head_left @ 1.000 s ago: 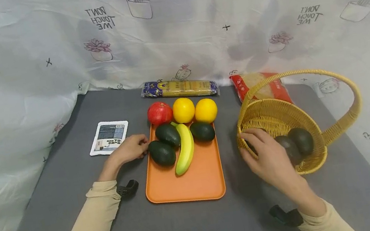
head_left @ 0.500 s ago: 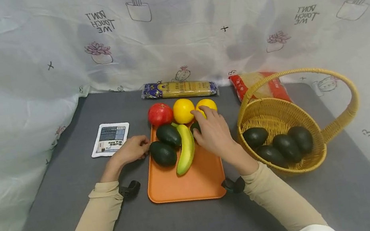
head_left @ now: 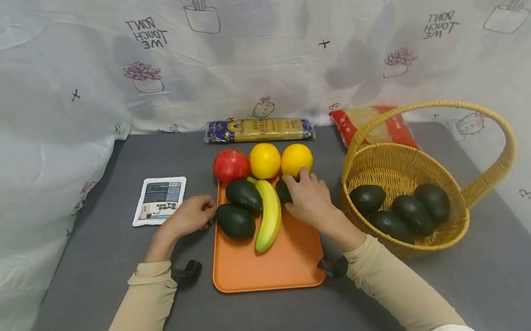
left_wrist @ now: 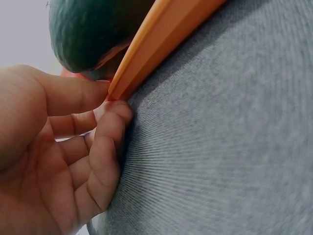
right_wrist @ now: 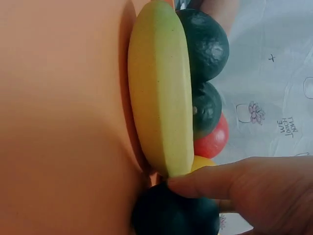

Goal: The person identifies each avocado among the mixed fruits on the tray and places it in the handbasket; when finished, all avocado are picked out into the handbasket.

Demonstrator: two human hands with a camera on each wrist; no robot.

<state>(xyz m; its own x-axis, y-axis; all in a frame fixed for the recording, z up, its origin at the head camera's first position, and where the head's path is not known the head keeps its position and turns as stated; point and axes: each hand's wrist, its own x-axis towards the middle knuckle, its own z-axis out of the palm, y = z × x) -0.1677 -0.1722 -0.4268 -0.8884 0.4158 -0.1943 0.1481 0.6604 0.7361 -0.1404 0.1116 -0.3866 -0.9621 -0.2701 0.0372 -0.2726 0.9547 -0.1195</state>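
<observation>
Thumb and index finger of my left hand pinch the left rim of an orange tray; the left wrist view shows the tray's edge between them. On the tray's right side my right hand grips a dark green avocado, thumb on its near side, most of it hidden under the hand. A banana lies along the middle of the tray. Two more avocados, one nearer and one farther, sit left of it. In the right wrist view the thumb presses the avocado beside the banana's end.
A red pomegranate and two yellow round fruits line the tray's far end. Right stands a wicker basket with a tall handle, holding several avocados. Behind lie a noodle pack and a red bag; a white packet lies left.
My right hand has left the basket, where an avocado it covered now lies in view, and moved left to the avocado on the tray's right side. My left hand stays at the tray's rim.
</observation>
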